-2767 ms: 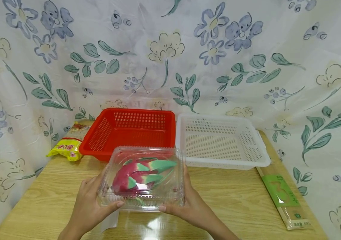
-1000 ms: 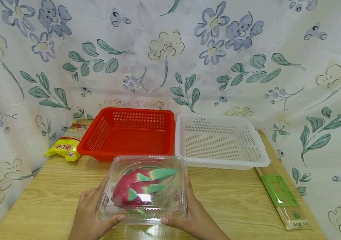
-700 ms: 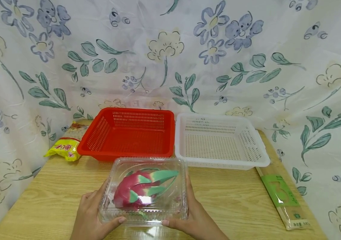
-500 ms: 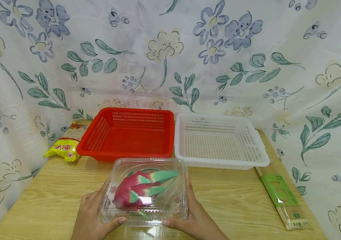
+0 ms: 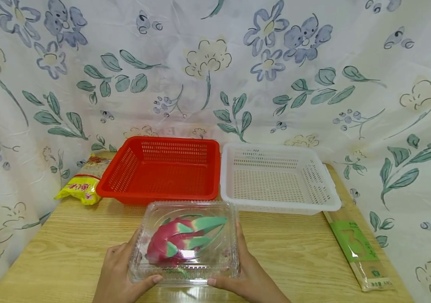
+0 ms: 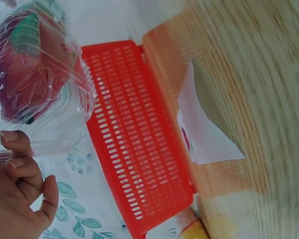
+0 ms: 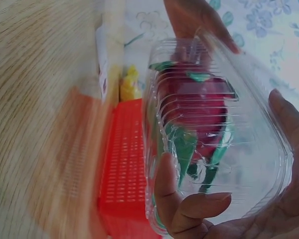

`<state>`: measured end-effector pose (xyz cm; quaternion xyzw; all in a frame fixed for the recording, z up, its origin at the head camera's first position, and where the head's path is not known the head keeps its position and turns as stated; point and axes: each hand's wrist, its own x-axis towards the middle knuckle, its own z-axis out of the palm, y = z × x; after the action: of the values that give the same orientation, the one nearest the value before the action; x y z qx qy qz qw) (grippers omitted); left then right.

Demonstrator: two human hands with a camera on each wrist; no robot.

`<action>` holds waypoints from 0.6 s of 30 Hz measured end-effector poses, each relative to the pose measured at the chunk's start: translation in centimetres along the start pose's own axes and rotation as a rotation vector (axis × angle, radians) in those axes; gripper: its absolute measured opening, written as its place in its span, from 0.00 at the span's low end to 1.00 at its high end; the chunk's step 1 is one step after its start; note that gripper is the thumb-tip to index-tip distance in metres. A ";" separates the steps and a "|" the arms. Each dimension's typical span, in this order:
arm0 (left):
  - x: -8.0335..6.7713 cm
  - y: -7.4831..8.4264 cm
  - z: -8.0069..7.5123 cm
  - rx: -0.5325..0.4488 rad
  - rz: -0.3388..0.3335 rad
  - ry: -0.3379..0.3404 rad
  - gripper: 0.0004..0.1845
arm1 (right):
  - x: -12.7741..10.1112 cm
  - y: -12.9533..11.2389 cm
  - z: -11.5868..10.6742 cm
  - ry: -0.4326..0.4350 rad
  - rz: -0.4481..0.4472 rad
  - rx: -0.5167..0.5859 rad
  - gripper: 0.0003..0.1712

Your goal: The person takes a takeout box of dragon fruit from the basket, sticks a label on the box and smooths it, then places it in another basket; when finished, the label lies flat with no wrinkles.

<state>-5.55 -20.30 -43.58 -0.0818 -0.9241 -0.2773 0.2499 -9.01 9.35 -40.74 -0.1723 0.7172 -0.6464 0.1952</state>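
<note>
We hold a clear clamshell box (image 5: 185,242) with a dragon fruit (image 5: 179,242) inside, low over the worktop (image 5: 60,252).

From the left: a yellow packet (image 5: 83,185) lies by the red basket (image 5: 160,170); our left hand (image 5: 118,275) has its grip curled round the box's left edge, thumb on the front rim. Our right hand (image 5: 243,273) grips the right edge the same way. Beyond sit the white basket (image 5: 276,179) and a long green-labelled pack (image 5: 357,248).
</note>
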 end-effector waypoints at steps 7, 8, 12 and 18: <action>-0.1 -0.2 0.2 0.003 0.003 -0.013 0.65 | 0.1 0.5 -0.1 -0.009 0.000 0.010 0.74; -0.1 -0.2 0.2 0.001 0.003 -0.016 0.65 | 0.1 0.5 -0.1 -0.009 0.000 0.007 0.74; -0.2 -0.3 0.3 0.002 0.000 -0.026 0.64 | 0.0 0.8 -0.2 -0.003 0.000 -0.013 0.75; -0.3 -0.6 0.7 0.004 0.017 -0.027 0.64 | 0.1 1.3 -0.2 0.017 0.019 -0.041 0.74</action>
<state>-5.77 -20.43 -44.50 -0.0928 -0.9273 -0.2721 0.2397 -9.16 9.65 -42.05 -0.1640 0.7333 -0.6313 0.1916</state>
